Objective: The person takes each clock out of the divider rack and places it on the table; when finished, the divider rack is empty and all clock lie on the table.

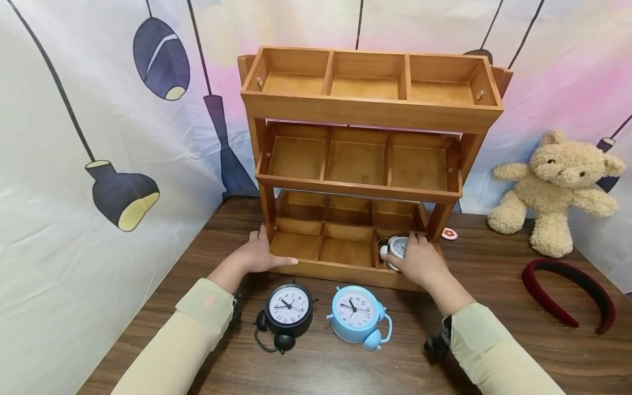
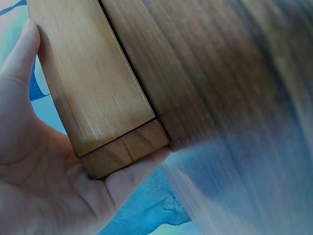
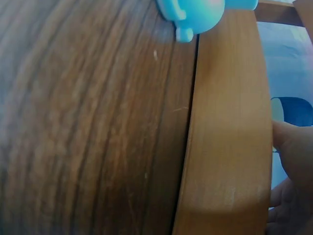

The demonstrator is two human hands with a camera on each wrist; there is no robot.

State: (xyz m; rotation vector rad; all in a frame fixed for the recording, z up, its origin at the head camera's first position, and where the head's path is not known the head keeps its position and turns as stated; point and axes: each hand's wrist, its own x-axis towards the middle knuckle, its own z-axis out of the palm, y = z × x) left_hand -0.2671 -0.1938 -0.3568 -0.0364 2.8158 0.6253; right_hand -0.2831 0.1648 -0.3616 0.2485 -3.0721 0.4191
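Note:
In the head view my left hand (image 1: pixel 253 255) grips the left front corner of a brown wooden tiered shelf (image 1: pixel 336 270). The left wrist view shows my thumb at the top edge of its front board (image 2: pixel 93 73) and a finger along the end. My right hand (image 1: pixel 421 260) holds a small white alarm clock (image 1: pixel 398 248) in the bottom tier's right compartment, its fingers partly covering it. A black alarm clock (image 1: pixel 288 308) and a light blue alarm clock (image 1: pixel 354 314) lie face up in front of the shelf.
A tan teddy bear (image 1: pixel 553 189) sits right of the shelf, with a dark red headband (image 1: pixel 530 285) in front of it. A small red-and-white item (image 1: pixel 449 233) lies beside the shelf. Behind the dark wooden table (image 1: pixel 326 373) hangs a printed backdrop (image 1: pixel 54 219).

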